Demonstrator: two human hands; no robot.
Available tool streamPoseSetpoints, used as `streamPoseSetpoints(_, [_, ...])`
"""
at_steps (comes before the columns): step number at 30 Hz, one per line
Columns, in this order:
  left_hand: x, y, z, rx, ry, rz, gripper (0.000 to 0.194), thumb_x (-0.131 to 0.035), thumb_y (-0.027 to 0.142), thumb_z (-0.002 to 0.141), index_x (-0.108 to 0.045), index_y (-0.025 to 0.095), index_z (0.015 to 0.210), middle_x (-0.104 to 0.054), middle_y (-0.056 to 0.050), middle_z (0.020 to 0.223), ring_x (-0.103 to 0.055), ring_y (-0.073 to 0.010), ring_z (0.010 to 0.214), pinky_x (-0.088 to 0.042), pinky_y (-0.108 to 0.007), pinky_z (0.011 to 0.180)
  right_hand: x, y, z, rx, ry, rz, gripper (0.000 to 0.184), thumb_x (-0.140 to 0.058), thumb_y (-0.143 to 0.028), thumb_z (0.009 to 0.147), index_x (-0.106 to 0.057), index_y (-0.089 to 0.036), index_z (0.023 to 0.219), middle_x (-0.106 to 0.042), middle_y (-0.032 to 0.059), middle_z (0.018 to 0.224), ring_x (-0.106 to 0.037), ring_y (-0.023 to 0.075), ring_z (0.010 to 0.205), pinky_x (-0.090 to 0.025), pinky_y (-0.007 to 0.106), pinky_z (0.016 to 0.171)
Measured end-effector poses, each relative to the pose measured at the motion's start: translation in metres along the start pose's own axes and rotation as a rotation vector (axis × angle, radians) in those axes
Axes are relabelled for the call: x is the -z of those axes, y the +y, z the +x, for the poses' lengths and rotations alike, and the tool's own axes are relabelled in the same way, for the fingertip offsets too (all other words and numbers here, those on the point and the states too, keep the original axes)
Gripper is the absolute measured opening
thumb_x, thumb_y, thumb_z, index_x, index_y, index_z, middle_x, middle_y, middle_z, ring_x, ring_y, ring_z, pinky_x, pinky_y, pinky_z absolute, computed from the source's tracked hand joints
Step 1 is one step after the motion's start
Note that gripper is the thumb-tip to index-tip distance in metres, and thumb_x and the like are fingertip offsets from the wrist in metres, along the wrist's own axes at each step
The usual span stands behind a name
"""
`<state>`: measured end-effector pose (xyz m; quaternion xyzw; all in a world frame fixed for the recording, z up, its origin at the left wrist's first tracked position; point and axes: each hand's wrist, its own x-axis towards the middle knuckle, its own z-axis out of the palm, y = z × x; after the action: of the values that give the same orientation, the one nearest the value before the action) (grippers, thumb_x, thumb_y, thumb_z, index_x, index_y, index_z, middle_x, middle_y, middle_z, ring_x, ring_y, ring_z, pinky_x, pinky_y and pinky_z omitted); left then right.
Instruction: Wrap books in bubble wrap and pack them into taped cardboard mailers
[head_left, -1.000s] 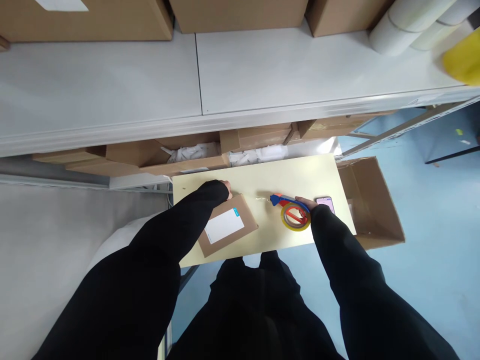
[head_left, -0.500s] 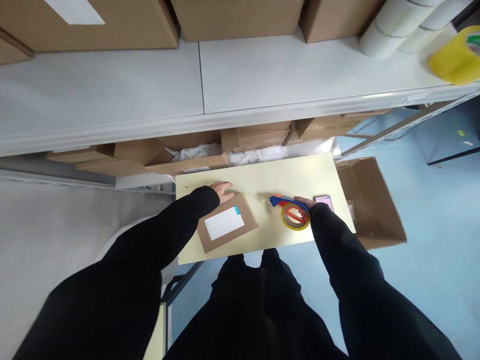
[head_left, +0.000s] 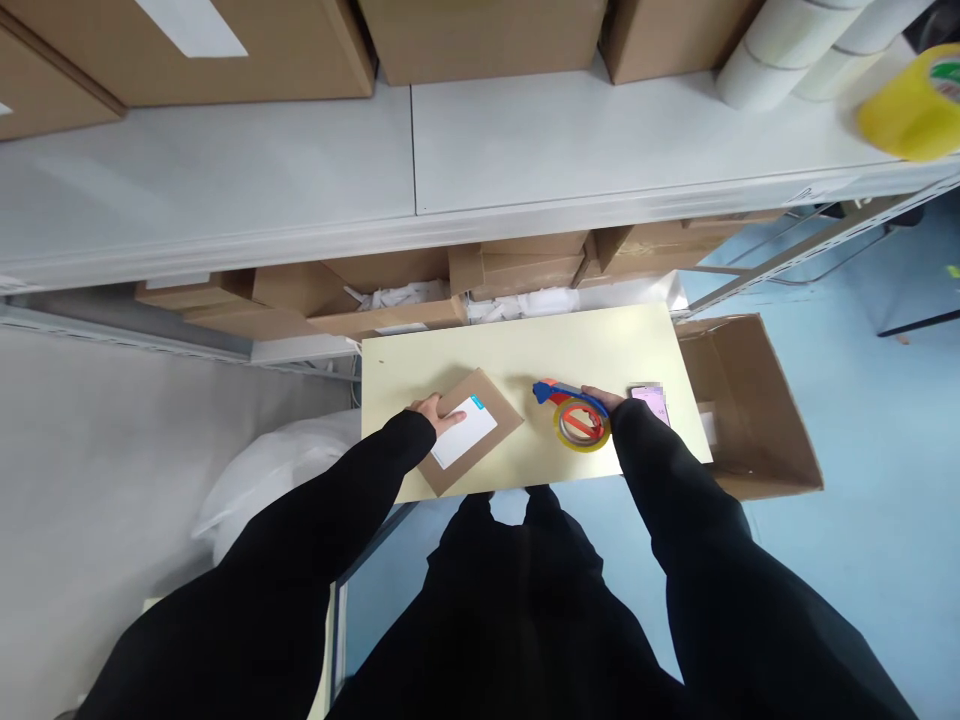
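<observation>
Resting near the left end of a pale yellow tabletop (head_left: 592, 345), a small, flat cardboard box (head_left: 501, 410) lies turned at a slant, one corner pointing towards the shelving. It is plain brown with crisp edges, and most of its upper face is taken up by a white label (head_left: 463, 437) with a bright blue patch at one corner. The person's left hand (head_left: 436, 411) lies on its left edge, thumb spread from the fingers and reaching onto the label; from here I cannot tell whether it grips or only rests. Just to the right, the right hand (head_left: 602, 397) is clamped around the handle of a blue and orange tape dispenser (head_left: 579, 425), loaded with a yellow-edged roll. A phone (head_left: 649, 402) with a pinkish screen lies by the right wrist. Beyond the table's right end stands an open carton (head_left: 750, 400); ahead runs a grey shelf (head_left: 525, 130).
</observation>
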<state>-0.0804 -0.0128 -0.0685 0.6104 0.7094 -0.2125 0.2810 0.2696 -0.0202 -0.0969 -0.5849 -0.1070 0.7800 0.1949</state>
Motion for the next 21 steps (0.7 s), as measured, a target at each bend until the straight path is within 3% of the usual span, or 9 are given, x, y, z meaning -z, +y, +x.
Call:
streamPoseSetpoints(2, [-0.003, 0.001, -0.002, 0.007, -0.007, -0.029, 0.059, -0.047, 0.069, 0.063, -0.055, 0.022, 0.099, -0.063, -0.009, 0.098, -0.059, -0.0243, 0.092, -0.045, -0.029, 0.072, 0.002, 0.009, 0.002, -0.128, -0.025, 0.088, 0.034, -0.038, -0.035, 0.087, -0.062, -0.012, 0.078, -0.068, 0.0106, 0.071, -0.065, 0.019, 0.067, -0.053, 0.029, 0.068])
streamPoseSetpoints(8, [-0.007, -0.001, -0.001, 0.031, -0.028, -0.076, 0.06, -0.045, 0.069, 0.064, -0.053, 0.022, 0.101, -0.063, -0.009, 0.103, -0.059, -0.0237, 0.095, -0.045, -0.028, 0.073, 0.026, 0.057, -0.016, -0.176, -0.064, 0.146, 0.037, -0.035, -0.037, 0.088, -0.06, -0.01, 0.09, -0.067, 0.0129, 0.087, -0.065, 0.0196, 0.081, -0.051, 0.032, 0.078])
streamPoseSetpoints(11, [-0.009, -0.001, 0.0, 0.02, -0.045, -0.108, 0.061, -0.045, 0.069, 0.065, -0.054, 0.021, 0.101, -0.063, -0.009, 0.103, -0.058, -0.0244, 0.096, -0.045, -0.029, 0.074, 0.029, 0.086, -0.023, -0.201, -0.048, 0.209, 0.036, -0.035, -0.037, 0.088, -0.06, -0.011, 0.089, -0.067, 0.0121, 0.085, -0.065, 0.0191, 0.079, -0.05, 0.03, 0.08])
streamPoseSetpoints(16, [-0.019, 0.001, -0.004, 0.074, 0.03, -0.144, 0.057, -0.049, 0.068, 0.062, -0.056, 0.023, 0.097, -0.064, -0.007, 0.099, -0.059, -0.0245, 0.094, -0.047, -0.03, 0.074, 0.005, 0.119, -0.018, -0.199, -0.144, 0.364, 0.042, -0.032, -0.04, 0.088, -0.057, -0.008, 0.098, -0.067, 0.0131, 0.087, -0.064, 0.0205, 0.082, -0.047, 0.033, 0.085])
streamPoseSetpoints(21, [-0.025, 0.004, -0.007, 0.125, 0.104, -0.251, 0.056, -0.049, 0.066, 0.064, -0.057, 0.021, 0.096, -0.065, -0.009, 0.096, -0.061, -0.0258, 0.092, -0.047, -0.032, 0.076, -0.022, 0.111, -0.007, -0.223, -0.174, 0.41, 0.047, -0.032, -0.046, 0.086, -0.054, -0.008, 0.102, -0.066, 0.0131, 0.091, -0.063, 0.0218, 0.087, -0.046, 0.036, 0.088])
